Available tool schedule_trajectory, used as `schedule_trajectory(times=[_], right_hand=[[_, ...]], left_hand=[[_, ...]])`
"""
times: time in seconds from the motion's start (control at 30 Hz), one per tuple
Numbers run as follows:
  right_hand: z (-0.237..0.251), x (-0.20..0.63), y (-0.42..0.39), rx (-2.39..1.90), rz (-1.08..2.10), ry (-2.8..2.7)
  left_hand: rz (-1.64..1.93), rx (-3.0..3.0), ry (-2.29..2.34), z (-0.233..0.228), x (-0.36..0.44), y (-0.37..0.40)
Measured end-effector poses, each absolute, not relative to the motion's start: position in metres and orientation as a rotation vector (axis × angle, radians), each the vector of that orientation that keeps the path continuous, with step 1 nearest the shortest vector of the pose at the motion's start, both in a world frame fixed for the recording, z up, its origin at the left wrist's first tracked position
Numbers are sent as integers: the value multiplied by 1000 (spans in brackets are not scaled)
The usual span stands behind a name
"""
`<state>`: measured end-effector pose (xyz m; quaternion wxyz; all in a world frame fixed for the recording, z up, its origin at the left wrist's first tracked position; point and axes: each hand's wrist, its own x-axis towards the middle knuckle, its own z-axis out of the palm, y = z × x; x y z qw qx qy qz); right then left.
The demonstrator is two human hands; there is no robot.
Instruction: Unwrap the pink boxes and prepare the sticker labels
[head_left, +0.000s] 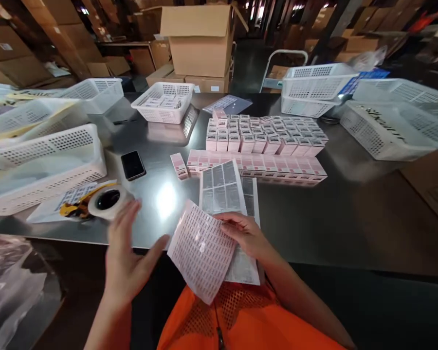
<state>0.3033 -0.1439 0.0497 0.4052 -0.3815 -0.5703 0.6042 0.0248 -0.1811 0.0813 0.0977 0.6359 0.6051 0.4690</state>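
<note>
One label sheet (201,245) pinched in right hand (247,237); left hand (124,265), fingers spread, near one roll (107,213)

Bench (350,233), dark, reflective top. Mobile phone (133,165), black screen, lying flat on the left part. Long white perforated basket (51,187), left edge; further white baskets behind it. White basket (163,115), far side, small packets inside. Two white baskets (308,90), stacked, far right. White basket (368,141), right, dark lettering on it. Brown carton (200,53), flaps open, beyond the bench. Pale tubular handle (265,70), beside that carton's right. Clear plastic sheeting (14,291), crumpled, lower left.
</note>
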Motion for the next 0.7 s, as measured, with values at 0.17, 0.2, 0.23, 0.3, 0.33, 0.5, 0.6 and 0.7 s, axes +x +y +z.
schedule_trajectory(times=[0.17,0.2,0.23,0.3,0.33,0.5,0.6,0.7], right_hand=[[60,306,-128,-1001,1463,-1814],[55,309,-126,-1083,1380,-1840],[48,312,-125,-1174,1269,-1866],[30,320,-129,-1324,1029,-1911],[21,323,-133,-1363,947,-1933],[16,319,-141,-1339,865,-2031],[46,281,-110,-1200,768,-2154],[89,210,-87,-1124,875,-2323]], left_hand=[[534,1877,1468,80,58,-136],[480,1844,1441,68,60,-128],[467,1829,1421,55,60,-121],[537,1810,1407,26,55,-112],[606,1800,1414,13,50,-111],[901,1761,1433,-19,37,-122],[984,1712,1411,-24,40,-117],[1102,1628,1397,-19,50,-117]])
